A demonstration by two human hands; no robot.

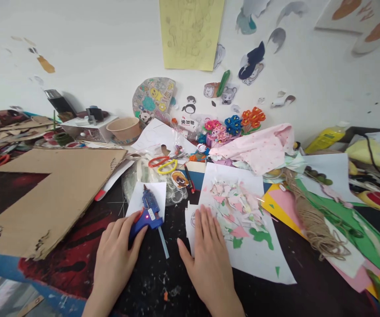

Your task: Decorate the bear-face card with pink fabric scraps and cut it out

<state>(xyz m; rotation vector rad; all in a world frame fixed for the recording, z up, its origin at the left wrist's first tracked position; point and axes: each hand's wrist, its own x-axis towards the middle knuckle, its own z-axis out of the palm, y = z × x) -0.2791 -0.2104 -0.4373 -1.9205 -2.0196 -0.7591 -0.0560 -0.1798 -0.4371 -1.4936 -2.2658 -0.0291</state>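
My left hand [119, 244] is closed around the handle of a blue glue gun [149, 207]. The gun's small red light is lit, and a clear glue stick [163, 242] sticks out of its back end. Beneath its nozzle lies a piece of white paper [159, 189]. My right hand [210, 255] rests flat, fingers stretched out, on small white paper pieces [190, 220] with line drawings, partly hidden by the hand. The fingertips reach the edge of a white sheet [259, 262] strewn with pink, green and white paper scraps [236, 207].
Cut cardboard [71, 185] covers the left side. Behind the glue gun lie red scissors [158, 161], yellow scissors [167, 166] and a pen [190, 178]. A paper bowl [124, 128] stands near the wall. To the right are twine [318, 224], coloured paper [368, 229] and a yellow bottle [325, 137].
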